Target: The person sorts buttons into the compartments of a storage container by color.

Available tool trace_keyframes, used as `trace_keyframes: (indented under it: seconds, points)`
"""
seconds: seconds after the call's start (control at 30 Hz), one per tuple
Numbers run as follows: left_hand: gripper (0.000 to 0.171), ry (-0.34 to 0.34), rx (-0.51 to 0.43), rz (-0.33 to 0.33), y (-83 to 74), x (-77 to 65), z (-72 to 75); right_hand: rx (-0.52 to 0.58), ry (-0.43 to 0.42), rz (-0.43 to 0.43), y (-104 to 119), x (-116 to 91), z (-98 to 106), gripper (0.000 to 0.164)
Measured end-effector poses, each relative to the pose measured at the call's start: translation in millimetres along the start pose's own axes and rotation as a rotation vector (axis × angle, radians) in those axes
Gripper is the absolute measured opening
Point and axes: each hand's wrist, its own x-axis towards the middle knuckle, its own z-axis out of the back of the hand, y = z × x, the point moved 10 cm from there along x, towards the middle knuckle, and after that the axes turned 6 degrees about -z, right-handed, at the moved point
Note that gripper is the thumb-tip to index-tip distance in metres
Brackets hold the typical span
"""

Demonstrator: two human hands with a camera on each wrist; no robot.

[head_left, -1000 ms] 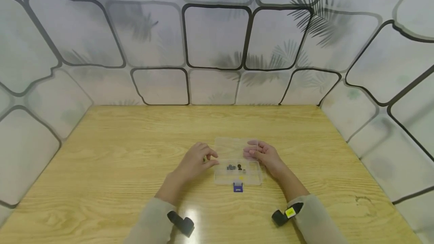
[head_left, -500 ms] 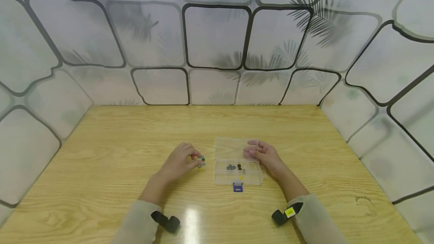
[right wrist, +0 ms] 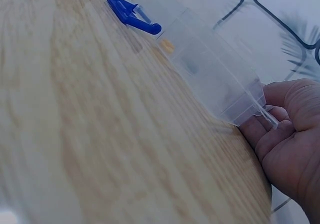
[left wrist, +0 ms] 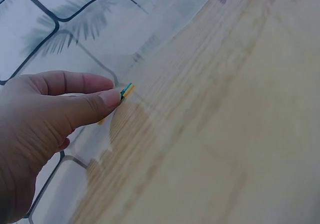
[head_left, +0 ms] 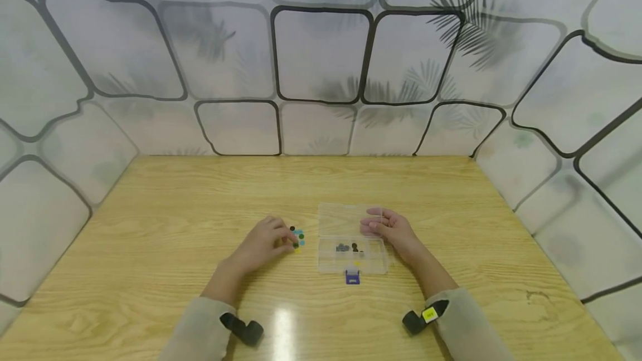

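Note:
My left hand [head_left: 266,241] pinches at a cluster of small flat coloured pieces [head_left: 301,237] on the table, left of the box. Black, blue, green and yellow show in the cluster; in the left wrist view a thin green and yellow bit [left wrist: 128,90] pokes past the thumb and index fingertips. A clear plastic compartment box [head_left: 373,263] lies open, lid [head_left: 336,219] tilted back and blue latch [head_left: 353,277] at the front. My right hand [head_left: 398,233] grips the box at its right side, some fingers behind the clear lid.
Inside the box are several grey pieces [head_left: 342,248], a few dark round ones [head_left: 354,247] and a yellow one [head_left: 357,263]. The wooden table [head_left: 200,194] meets a patterned wall [head_left: 321,54] at the back and sides.
My left hand has moved left from the box's edge to the coloured cluster, and its fingers have shifted slightly there, uncovering more pieces. My right hand and the box have stayed put.

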Motion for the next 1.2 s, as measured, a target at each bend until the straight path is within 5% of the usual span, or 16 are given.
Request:
trace_keyframes:
  seconds: [0.3, 1.2]
  points:
    - [0.011, 0.076, -0.024, 0.027, 2.2, 0.0, -7.4, -0.008, -0.008, -0.007, -1.1, 0.2, 1.1, 0.048]
    - [0.007, 0.045, 0.019, -0.005, 3.7, -3.1, -9.5, 0.003, -0.003, -0.017, -1.7, 0.5, 1.5, 0.049]
